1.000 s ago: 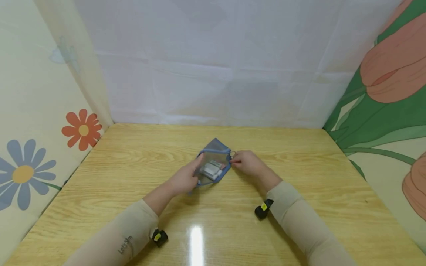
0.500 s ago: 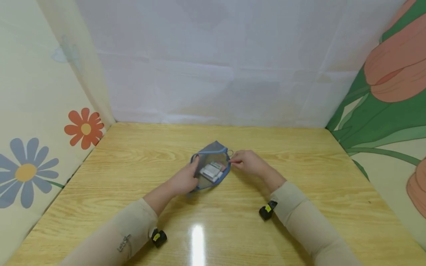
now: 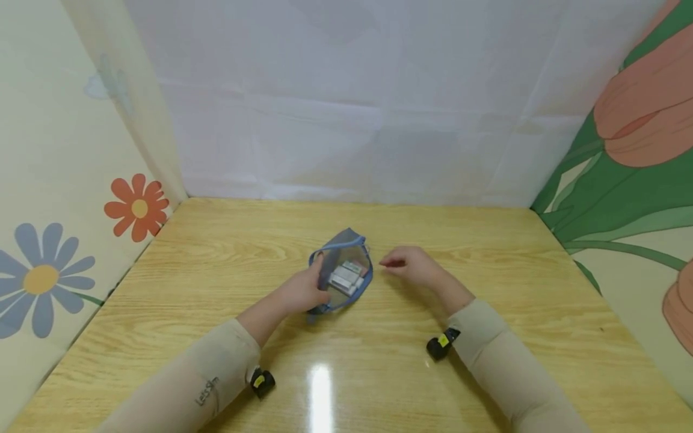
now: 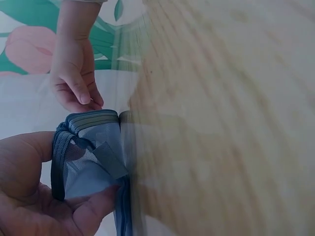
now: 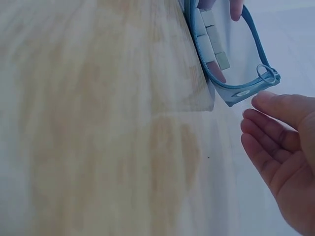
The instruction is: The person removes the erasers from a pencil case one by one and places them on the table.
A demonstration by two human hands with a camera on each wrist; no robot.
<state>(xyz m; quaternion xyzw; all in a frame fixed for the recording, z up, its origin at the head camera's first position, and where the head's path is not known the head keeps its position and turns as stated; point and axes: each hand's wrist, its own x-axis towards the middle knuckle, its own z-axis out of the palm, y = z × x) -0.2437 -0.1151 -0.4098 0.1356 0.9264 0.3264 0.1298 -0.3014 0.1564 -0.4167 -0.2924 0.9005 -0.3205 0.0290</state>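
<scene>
A blue-edged mesh zipper pouch (image 3: 349, 234) stands unzipped in the middle of the table, its mouth spread wide. Inside lie several small white block-like pieces (image 3: 346, 279), plus a pinkish one by the right edge. My left hand (image 3: 299, 291) grips the pouch at its left side, thumb and fingers at the mouth; the left wrist view shows the zipper's end (image 4: 91, 143) between them. My right hand (image 3: 414, 266) is just right of the pouch, fingers loosely curled and holding nothing. Near its thumb in the right wrist view is the pouch's metal ring (image 5: 266, 73).
The wood-grain table (image 3: 487, 367) reaches back to a white cloth backdrop (image 3: 346, 132). Flower-printed panels (image 3: 40, 279) stand at both sides. A small black camera (image 3: 262, 383) hangs at the left wrist, and another black camera (image 3: 441, 344) at the right.
My right hand has let go of the pouch's right edge and drawn slightly to the right. My left hand keeps its grip, and the pouch's right end has shifted a little left.
</scene>
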